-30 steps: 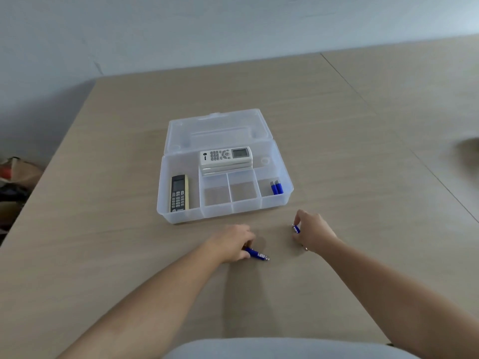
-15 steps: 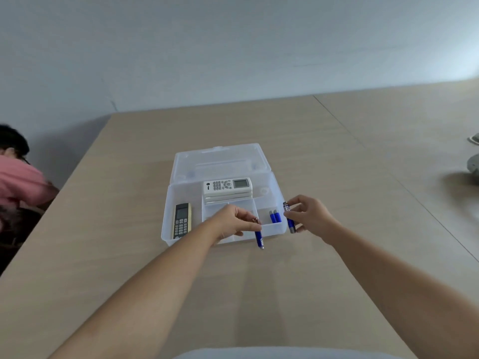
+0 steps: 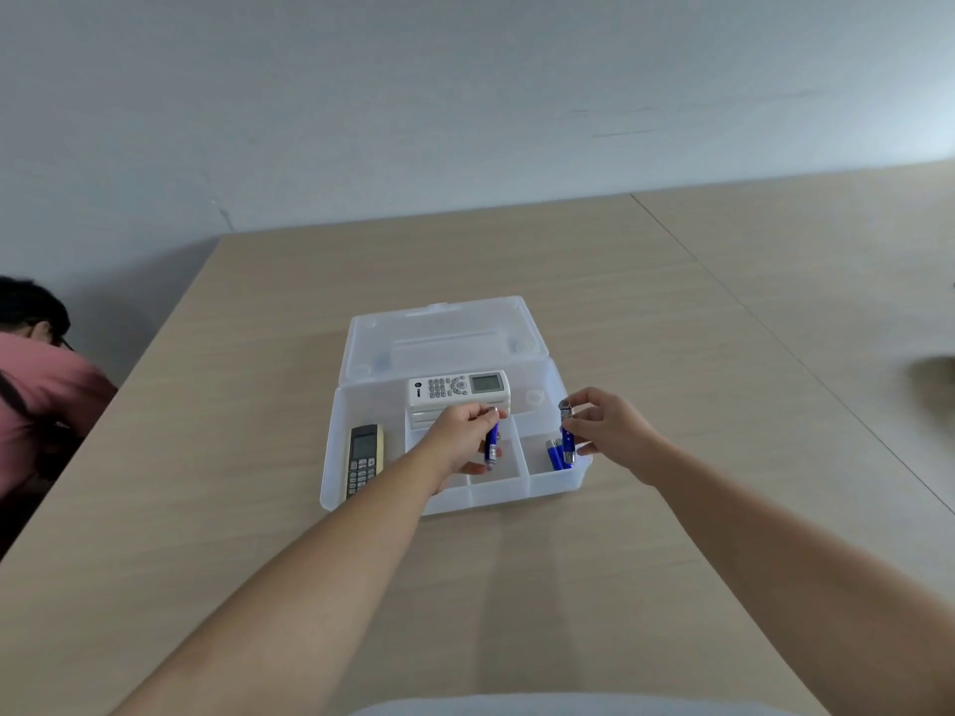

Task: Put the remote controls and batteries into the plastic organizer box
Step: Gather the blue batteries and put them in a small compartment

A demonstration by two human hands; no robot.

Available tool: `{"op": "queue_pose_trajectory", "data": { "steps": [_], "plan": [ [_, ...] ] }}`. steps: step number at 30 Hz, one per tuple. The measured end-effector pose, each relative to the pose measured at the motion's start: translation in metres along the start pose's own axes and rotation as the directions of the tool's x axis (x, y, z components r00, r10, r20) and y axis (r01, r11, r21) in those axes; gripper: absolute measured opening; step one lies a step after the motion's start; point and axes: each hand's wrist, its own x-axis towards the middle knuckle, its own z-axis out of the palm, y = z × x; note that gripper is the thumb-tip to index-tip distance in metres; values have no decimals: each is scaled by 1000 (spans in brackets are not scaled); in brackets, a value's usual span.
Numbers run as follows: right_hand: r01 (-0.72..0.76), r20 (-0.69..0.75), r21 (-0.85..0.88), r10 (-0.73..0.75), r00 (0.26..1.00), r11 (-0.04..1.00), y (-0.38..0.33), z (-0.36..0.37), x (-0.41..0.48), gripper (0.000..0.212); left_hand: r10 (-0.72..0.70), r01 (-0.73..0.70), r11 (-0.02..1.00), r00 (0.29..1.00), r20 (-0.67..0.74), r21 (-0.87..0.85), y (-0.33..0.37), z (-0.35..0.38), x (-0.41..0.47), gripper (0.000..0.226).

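- The clear plastic organizer box [image 3: 548,485] sat open at the middle of the tabletop [image 3: 672,328], its lid [image 3: 444,335] folded back flat toward 12 o'clock.
- A white remote [image 3: 459,389] with a small screen lay across the rear compartment, on top of what looked like other white remotes stacked beneath it.
- A dark remote with a pale yellow edge [image 3: 363,459] lay lengthwise in the long compartment at the 9 o'clock side of the box.
- Loose blue batteries [image 3: 554,453] rested in the small front compartment at the 3 o'clock corner; their number was unclear.
- The left hand [image 3: 462,439] pinched a blue battery [image 3: 491,447] by its top end, hanging nearly upright over the middle front compartments.
- The right hand [image 3: 607,428] gripped another blue battery [image 3: 567,431] between thumb and fingers, upright above the corner compartment, just beside the loose ones.
- The tabletop was pale wood-grain laminate, with a seam [image 3: 775,354] running from 12 toward 4 o'clock where a second panel joined it.
- A plain pale grey-white wall [image 3: 465,95] stood behind the table's far edge.
- At 9 o'clock, beyond the table's edge, a person in a pink top [image 3: 46,390] was bent low.
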Motion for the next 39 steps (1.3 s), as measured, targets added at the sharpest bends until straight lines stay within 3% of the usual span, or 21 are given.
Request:
{"op": "queue_pose_trajectory", "data": {
  "steps": [6,12,17,23,30,35,39],
  "plan": [
    [-33,-3,-115,33,999,993,-4,10,23,13,-83,82,996,996,-26,-26,3,-2,23,17],
    [-76,55,-319,99,994,945,-5,14,44,18,-144,153,980,986,82,-123,-1,-6,38,17],
    [-37,100,-501,100,990,865,-9,10,52,10,-115,121,988,991,69,-92,-10,-6,45,22],
    [-45,-8,-481,47,999,876,-21,-4,60,12,-106,103,988,994,-14,-113,-10,-6,50,25],
    [-14,107,-603,98,989,798,-16,6,58,20,-92,94,994,995,35,-54,-13,-4,48,39],
    [-6,188,-677,181,965,736,-15,16,58,25,-59,59,998,998,3,-2,-16,-5,47,18],
    [17,191,-750,191,963,662,-11,25,61,20,-20,22,999,998,-62,25,-20,-9,49,21]
  ]
}}
